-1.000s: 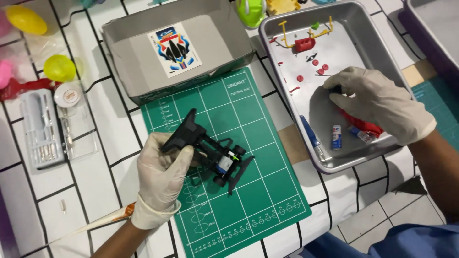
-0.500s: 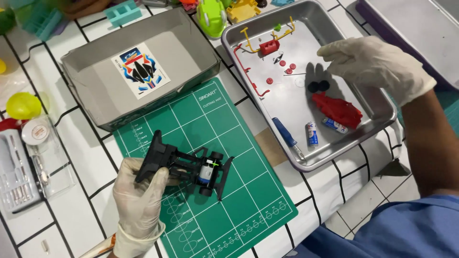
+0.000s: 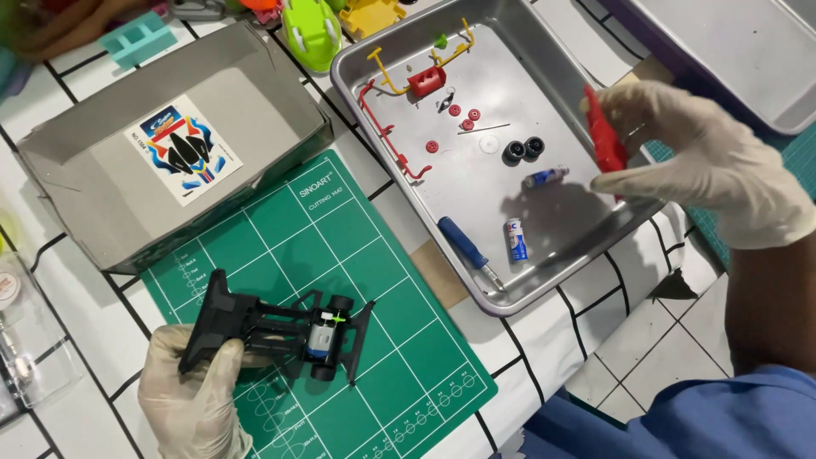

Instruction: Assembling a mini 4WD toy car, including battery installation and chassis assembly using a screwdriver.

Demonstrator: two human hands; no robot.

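Observation:
My left hand (image 3: 191, 393), in a white glove, grips a black toy car chassis (image 3: 276, 330) by its rear wing, over a green cutting mat (image 3: 323, 255). A small motor and two black wheels show on the chassis. My right hand (image 3: 705, 166), also gloved, holds a red plastic part (image 3: 605, 140) upright above the right edge of a metal tray (image 3: 408, 42). In the tray lie two black wheels (image 3: 523, 150), two small batteries (image 3: 516, 240), a blue-handled screwdriver (image 3: 467, 246), red gears and red and yellow plastic sprues.
An open grey cardboard box (image 3: 102, 204) with a sticker sheet (image 3: 183, 149) inside sits at the upper left. A green car shell (image 3: 310, 34) and yellow parts lie at the top. A second metal tray (image 3: 739, 51) is at the upper right. A clear case (image 3: 21, 340) lies left.
My right hand has lifted the red part out of the tray and raised it to the tray's right edge. My left hand has kept hold of the chassis, lower on the mat.

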